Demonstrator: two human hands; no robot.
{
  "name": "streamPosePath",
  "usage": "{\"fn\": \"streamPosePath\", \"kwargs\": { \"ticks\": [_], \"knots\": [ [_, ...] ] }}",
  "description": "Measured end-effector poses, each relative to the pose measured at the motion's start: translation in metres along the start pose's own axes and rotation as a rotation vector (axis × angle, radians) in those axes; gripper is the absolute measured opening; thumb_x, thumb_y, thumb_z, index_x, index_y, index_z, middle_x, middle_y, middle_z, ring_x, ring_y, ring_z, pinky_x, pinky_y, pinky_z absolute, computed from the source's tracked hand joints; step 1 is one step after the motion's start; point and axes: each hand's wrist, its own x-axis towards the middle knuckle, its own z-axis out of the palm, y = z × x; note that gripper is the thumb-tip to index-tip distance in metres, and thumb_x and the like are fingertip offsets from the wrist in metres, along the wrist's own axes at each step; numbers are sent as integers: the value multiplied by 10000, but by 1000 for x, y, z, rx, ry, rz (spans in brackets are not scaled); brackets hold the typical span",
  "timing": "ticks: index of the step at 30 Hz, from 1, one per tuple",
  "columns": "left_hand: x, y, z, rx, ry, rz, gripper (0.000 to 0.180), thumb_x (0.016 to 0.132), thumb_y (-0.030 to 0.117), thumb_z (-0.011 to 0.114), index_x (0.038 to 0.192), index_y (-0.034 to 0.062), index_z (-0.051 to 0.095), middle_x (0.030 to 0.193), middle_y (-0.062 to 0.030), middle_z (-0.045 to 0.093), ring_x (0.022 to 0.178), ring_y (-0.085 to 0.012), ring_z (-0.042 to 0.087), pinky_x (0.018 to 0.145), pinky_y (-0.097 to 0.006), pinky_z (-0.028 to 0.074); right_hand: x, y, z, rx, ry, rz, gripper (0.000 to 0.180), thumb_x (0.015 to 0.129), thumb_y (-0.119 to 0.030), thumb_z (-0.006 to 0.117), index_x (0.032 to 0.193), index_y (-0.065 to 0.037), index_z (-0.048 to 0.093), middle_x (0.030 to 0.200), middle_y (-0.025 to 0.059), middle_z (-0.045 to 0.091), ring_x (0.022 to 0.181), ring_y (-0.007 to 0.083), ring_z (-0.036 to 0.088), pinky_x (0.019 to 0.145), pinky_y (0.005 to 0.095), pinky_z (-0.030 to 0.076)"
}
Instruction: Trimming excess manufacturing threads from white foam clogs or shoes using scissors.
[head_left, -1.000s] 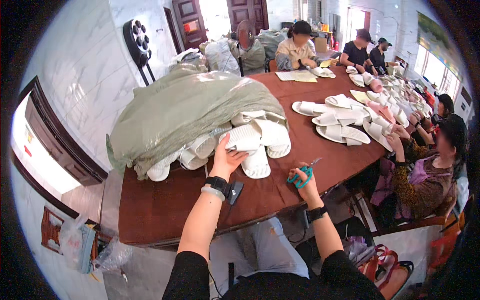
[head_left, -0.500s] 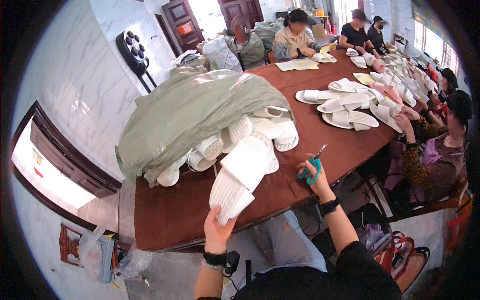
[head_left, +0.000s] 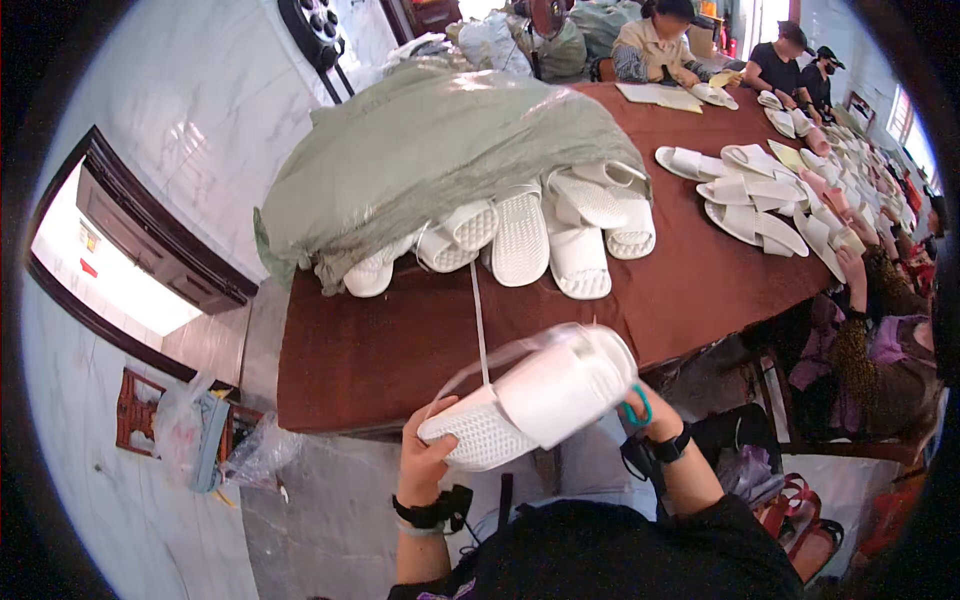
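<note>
A white slipper (head_left: 565, 400) with a broad strap and textured sole is tilted in front of me at the table's near edge. My left hand (head_left: 428, 450) is closed round one end of it. Behind it shows the edge of what looks like a second slipper, partly blurred. Close to the other end, my right hand (head_left: 662, 412) is closed on scissors with teal handles (head_left: 638, 405); the slipper hides their blades and most of the fingers. Further off, several white slippers (head_left: 520, 240) spill from a large green plastic sack (head_left: 440, 130) on the table.
The brown-covered table (head_left: 390, 350) stretches away to the right. On it lie more white slippers (head_left: 750, 190) and sheets of paper (head_left: 660, 97). A co-worker (head_left: 655, 50) sits at the far side, others along the right. Sandals (head_left: 800, 520) are low at the right.
My left hand has drawn the slipper away from the sack toward me and turned it sideways. The right hand with the scissors has come in beside it. The view has tilted down.
</note>
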Motion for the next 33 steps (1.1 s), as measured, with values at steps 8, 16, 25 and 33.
{"fn": "streamPosePath", "kwargs": {
  "ticks": [8, 16, 25, 33],
  "knots": [
    [-8, 12, -13, 199, -390, -193, 537, 664, 42, 723, 1164, -45, 547, 1067, -264, 624, 984, -277, 625, 865, -336, 474, 8, -14, -14, -54, -696, 61, 731, 791, -515, 658, 1235, 42, 490, 924, 68, 578, 765, 119, 510, 670, 249, 420],
    [2, -8, -27, 200, -461, -306, 561, 691, 81, 721, 1199, -39, 518, 1057, -227, 638, 965, -253, 626, 847, -323, 471, 36, -14, 7, -241, -864, -110, 695, 766, -408, 722, 1244, 37, 483, 1170, 161, 570, 1052, 251, 548, 888, 355, 431],
    [-4, -8, -32, 212, -436, -283, 560, 709, 76, 711, 1219, -37, 509, 1064, -201, 639, 962, -240, 621, 851, -318, 464, 33, -38, 49, -1006, -122, -702, 528, 654, -351, 761, 1078, -94, 579, 802, 78, 546, 741, 279, 559, 617, 376, 472],
    [-3, -11, -34, 145, -448, -287, 553, 724, 42, 702, 1232, -39, 499, 1064, -206, 636, 975, -248, 620, 854, -328, 470, 30, -42, 52, -1203, -5, -768, 496, 637, -338, 757, 1050, -106, 612, 785, 53, 521, 729, 239, 550, 621, 346, 462]
  ]
}}
